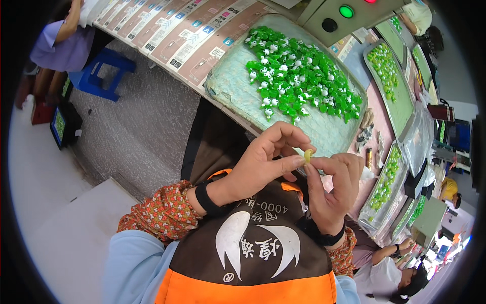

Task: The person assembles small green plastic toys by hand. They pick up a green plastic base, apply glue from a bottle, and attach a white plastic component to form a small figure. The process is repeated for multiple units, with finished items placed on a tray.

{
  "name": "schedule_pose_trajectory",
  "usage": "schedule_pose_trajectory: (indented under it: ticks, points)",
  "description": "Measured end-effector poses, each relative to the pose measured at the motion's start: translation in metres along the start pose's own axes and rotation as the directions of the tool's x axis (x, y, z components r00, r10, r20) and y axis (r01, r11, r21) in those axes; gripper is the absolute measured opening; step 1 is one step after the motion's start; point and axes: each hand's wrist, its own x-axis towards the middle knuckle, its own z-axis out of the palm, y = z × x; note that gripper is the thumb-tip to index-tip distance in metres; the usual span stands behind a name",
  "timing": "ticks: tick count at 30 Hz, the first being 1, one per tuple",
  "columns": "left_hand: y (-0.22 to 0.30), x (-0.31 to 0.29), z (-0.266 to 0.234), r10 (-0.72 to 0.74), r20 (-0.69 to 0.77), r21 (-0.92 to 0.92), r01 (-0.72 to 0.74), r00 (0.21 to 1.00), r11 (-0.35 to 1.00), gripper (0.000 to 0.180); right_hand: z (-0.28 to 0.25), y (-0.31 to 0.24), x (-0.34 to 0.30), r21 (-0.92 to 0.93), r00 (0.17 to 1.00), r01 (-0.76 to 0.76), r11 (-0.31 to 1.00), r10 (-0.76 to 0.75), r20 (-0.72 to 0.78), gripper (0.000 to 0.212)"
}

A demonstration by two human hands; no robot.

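Note:
Between the fingertips of both hands is a small yellow-green piece [308, 155], curved in shape and too small to name more exactly. My left hand [271, 159] pinches it from the left with thumb and forefinger. From the right, my right hand [335, 185] closes thumb and forefinger on it too. Both hands are held up over my dark apron, just short of a large tray [228, 83] lined with pale blue-green. Many small bright green figures with white heads [298, 73] lie heaped in that tray.
A grey box [349, 20] with green and red lights stands beyond the tray. More trays of yellow-green pieces [383, 71] lie to the right, near a clear plastic bag [416, 137]. A blue stool [104, 71] is on the floor at left. Other people sit nearby.

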Motion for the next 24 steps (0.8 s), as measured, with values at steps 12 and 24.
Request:
schedule_pose_trajectory:
  ticks: [12, 24]
  points:
    - [0.0, 0.002, 0.004, -0.04, -0.003, 0.014, 0.04, 0.999, 0.999, 0.026, -0.004, -0.008, -0.003, -0.223, 0.994, 0.093, 0.97, -0.08, 0.068, 0.034]
    - [-0.006, 0.001, 0.009, 0.031, -0.091, 0.119, -0.02, 0.995, 0.993, 0.029, 0.002, -0.011, -0.008, -0.388, 0.974, 0.219, 0.895, -0.175, 0.145, 0.037]
